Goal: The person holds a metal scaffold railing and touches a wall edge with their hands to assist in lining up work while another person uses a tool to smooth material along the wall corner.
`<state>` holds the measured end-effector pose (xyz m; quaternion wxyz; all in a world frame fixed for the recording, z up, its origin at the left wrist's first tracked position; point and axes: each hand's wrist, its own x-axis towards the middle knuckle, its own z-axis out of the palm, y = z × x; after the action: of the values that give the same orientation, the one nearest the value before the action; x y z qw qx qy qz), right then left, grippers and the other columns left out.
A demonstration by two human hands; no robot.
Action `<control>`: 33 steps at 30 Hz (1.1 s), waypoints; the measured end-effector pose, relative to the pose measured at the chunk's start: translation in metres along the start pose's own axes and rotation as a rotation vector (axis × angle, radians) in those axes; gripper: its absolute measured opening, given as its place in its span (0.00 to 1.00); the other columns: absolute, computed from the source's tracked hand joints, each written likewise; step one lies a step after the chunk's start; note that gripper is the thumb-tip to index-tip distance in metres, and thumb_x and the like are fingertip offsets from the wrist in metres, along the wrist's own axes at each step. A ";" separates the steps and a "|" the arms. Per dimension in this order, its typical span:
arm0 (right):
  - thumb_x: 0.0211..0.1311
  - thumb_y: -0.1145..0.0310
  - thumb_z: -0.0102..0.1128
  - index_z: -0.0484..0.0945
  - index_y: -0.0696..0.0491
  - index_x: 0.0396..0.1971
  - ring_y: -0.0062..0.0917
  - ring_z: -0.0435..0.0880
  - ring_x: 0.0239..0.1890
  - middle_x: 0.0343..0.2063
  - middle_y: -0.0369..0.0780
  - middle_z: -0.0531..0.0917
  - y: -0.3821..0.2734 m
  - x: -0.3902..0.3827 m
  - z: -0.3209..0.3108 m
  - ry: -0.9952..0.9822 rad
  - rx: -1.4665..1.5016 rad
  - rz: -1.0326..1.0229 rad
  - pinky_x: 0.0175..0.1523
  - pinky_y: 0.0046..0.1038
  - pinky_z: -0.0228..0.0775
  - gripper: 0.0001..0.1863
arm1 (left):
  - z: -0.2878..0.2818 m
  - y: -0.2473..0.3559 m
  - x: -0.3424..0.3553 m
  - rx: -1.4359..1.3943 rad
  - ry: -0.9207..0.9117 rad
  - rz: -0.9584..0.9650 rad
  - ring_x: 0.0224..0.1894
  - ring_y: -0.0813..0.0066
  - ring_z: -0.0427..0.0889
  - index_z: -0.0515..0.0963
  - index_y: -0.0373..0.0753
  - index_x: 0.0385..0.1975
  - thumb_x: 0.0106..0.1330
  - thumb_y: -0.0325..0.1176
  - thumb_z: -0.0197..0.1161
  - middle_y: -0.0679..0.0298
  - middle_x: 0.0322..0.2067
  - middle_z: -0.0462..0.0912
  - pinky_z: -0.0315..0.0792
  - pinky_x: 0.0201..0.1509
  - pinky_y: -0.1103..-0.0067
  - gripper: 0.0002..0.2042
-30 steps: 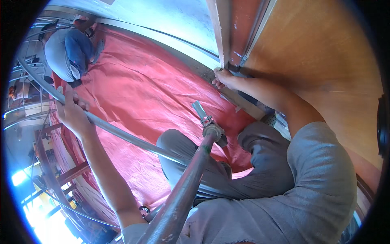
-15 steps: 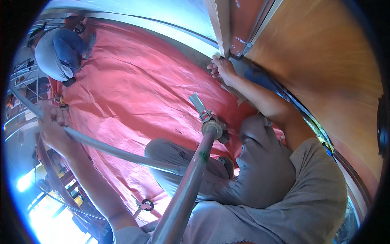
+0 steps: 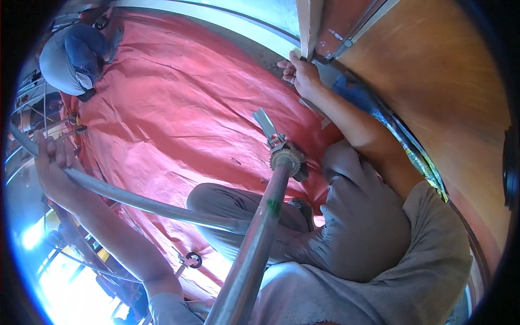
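Note:
At the far left my left hand (image 3: 57,173) is closed around a bare metal scaffold tube (image 3: 146,205), which runs across to a thicker upright tube. That thick upright pole (image 3: 260,233) rises in front of my lap, with a green paint mark and a ribbed metal collar (image 3: 287,160) at its lower end. My right hand (image 3: 304,77) reaches to the foot of a pale post (image 3: 310,27) where the walls meet. Its fingers are loosely bent and apart, the index finger at the post's base; I make out nothing held in it.
A red tarp (image 3: 162,108) covers the floor. Another person in a grey top (image 3: 64,65) crouches at the far left. An orange-brown panel (image 3: 439,97) stands close on the right. A small black-wheeled metal fitting (image 3: 192,260) lies lower left, near bright daylight.
My right hand has moved slightly up at the post's foot, and its fingers have spread a little. My left hand and the other person appear a bit farther left as the view shifts.

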<state>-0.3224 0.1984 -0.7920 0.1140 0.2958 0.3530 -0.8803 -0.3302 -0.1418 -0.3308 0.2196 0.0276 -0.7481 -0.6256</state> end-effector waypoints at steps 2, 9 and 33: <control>0.70 0.51 0.62 0.77 0.50 0.43 0.16 0.77 0.29 0.40 0.42 0.87 0.000 -0.002 0.004 -0.027 0.024 0.000 0.39 0.25 0.74 0.17 | -0.003 0.001 -0.001 -0.003 -0.006 -0.009 0.18 0.86 0.58 0.65 0.38 0.30 0.75 0.29 0.58 0.70 0.23 0.61 0.57 0.21 0.85 0.11; 0.69 0.51 0.63 0.77 0.50 0.43 0.14 0.76 0.29 0.41 0.41 0.87 -0.004 -0.001 -0.005 -0.029 -0.034 0.007 0.40 0.24 0.73 0.17 | 0.005 0.002 -0.005 -0.012 -0.007 0.007 0.20 0.87 0.58 0.66 0.38 0.32 0.76 0.30 0.57 0.71 0.23 0.60 0.57 0.21 0.86 0.09; 0.69 0.54 0.65 0.79 0.52 0.37 0.14 0.77 0.27 0.35 0.40 0.87 -0.006 -0.001 -0.005 0.004 -0.046 0.023 0.35 0.22 0.71 0.15 | 0.022 0.007 -0.014 0.030 0.097 0.021 0.18 0.85 0.61 0.67 0.37 0.32 0.75 0.30 0.59 0.68 0.23 0.64 0.57 0.18 0.84 0.10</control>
<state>-0.3222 0.2065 -0.7909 0.1300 0.2987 0.3698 -0.8702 -0.3238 -0.1150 -0.3309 0.2619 0.0533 -0.7462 -0.6097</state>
